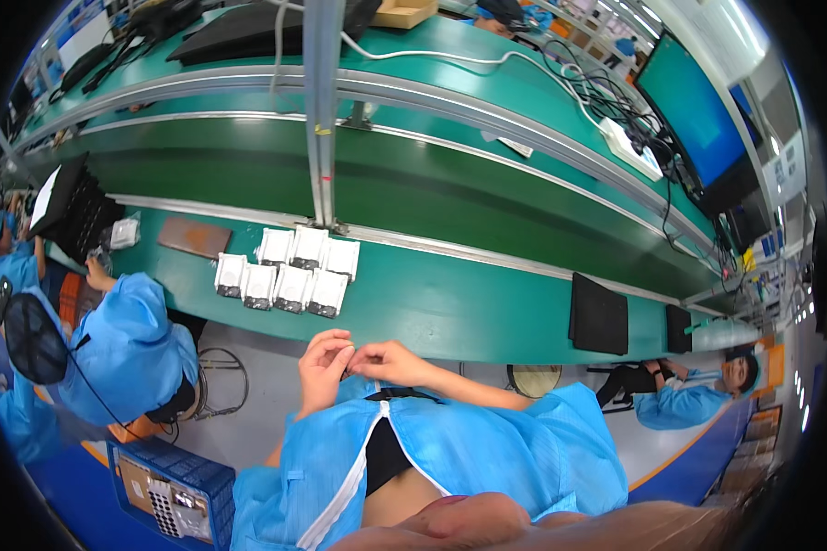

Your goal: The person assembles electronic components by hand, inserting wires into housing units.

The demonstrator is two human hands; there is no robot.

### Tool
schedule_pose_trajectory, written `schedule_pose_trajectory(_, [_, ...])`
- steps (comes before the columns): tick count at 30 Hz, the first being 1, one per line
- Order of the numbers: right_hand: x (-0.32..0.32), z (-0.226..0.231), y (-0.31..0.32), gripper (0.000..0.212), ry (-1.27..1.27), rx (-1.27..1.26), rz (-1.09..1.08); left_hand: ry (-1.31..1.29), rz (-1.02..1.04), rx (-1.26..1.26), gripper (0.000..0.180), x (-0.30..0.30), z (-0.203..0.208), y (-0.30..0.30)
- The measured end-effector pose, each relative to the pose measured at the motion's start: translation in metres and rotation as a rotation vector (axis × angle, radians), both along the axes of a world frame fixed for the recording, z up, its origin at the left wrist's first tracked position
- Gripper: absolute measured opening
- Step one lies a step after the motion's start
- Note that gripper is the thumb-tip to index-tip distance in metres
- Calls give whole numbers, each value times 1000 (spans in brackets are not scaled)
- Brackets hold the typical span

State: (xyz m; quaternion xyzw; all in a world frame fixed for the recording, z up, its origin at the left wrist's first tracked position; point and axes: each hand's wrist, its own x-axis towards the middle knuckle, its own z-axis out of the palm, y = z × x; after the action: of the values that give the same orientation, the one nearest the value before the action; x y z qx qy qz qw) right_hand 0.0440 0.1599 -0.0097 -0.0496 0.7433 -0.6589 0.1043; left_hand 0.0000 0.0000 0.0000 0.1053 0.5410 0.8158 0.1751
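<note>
Both hands met in front of the chest, below the green worktop's (450,312) near edge: the left hand (324,367) curled its fingertips against the right hand (390,363), pinching something too small to make out. The nearest things, a cluster of white packets (289,271), lay on the worktop just beyond. A black tray (599,315) sat farther right.
</note>
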Motion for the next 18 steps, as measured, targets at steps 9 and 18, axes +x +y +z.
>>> schedule_pose_trajectory(9, [12, 3, -8, 30, -768, -818, -37, 594, -18, -263, 14, 13, 21, 17])
schedule_pose_trajectory(18, [19, -8, -4, 24, -756, -1092, -187, 728, -52, -243, 16, 8, 12, 15])
